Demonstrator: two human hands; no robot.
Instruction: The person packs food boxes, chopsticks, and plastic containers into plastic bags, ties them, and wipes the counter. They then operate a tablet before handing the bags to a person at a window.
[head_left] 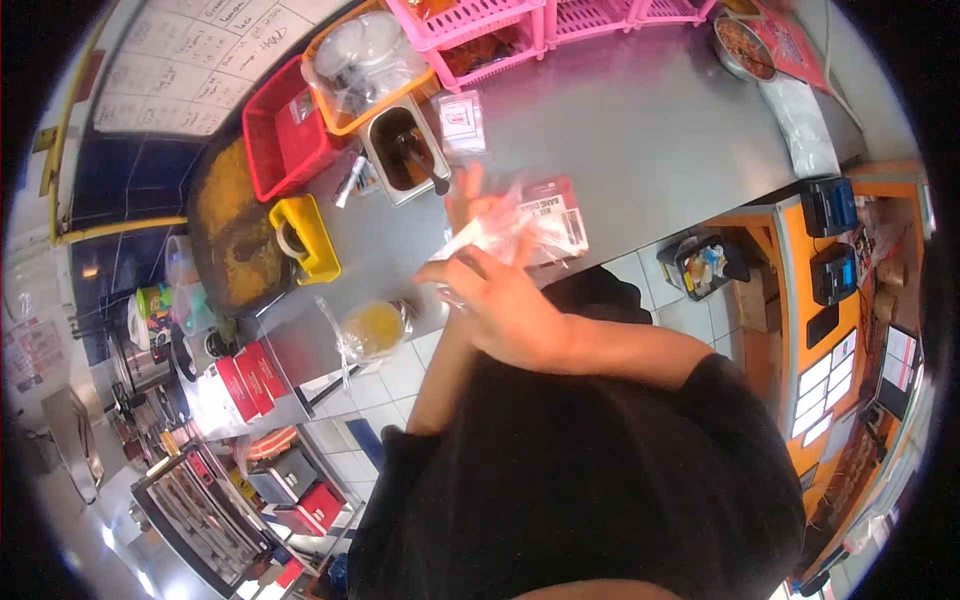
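Observation:
A thin clear plastic bag (pixel 518 222) is bunched between my two hands over the metal counter. My right hand (pixel 505 310) comes in from the right, its fingers bent and pinching the near side of the bag. Beyond it, my left hand (pixel 468 205) is partly covered by the plastic, with some fingers raised and the bag against them; the rest is hidden. Just beneath and to the right lies a pink and white printed packet (pixel 560 212). A clear bag of yellow liquid (pixel 373 328) rests at the counter's near edge, left of my forearms.
Behind my hands stand a metal container (pixel 385 160) with a ladle, a red basket (pixel 285 145), an orange basket (pixel 335 110) and pink racks (pixel 485 65). A yellow tape dispenser (pixel 318 240) sits beside a large pan (pixel 235 250). A bin (pixel 690 268) stands on the floor, right.

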